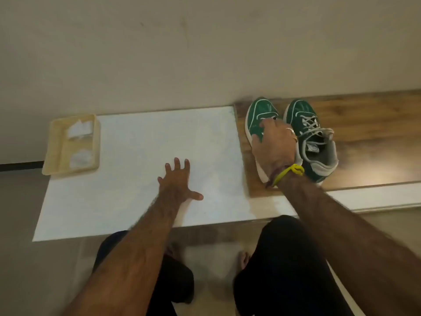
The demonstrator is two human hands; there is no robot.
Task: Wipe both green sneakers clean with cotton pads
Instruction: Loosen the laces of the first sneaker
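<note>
Two green sneakers with white soles stand side by side on a wooden board (364,142), toes pointing away from me. My right hand (274,144) grips the left sneaker (258,115) from above, fingers curled over its middle and hiding the laces and opening. The right sneaker (303,124) stands free with its grey laces and collar showing. My left hand (178,179) lies flat on the white tabletop (141,142), fingers spread, holding nothing. White cotton pads (80,130) lie in a beige tray (53,153) at the table's far left corner.
The tray has two compartments, each with white pads; the nearer pile (80,157) sits in the front one. A wall rises right behind the table. My knees in dark trousers and bare feet are below the table's front edge.
</note>
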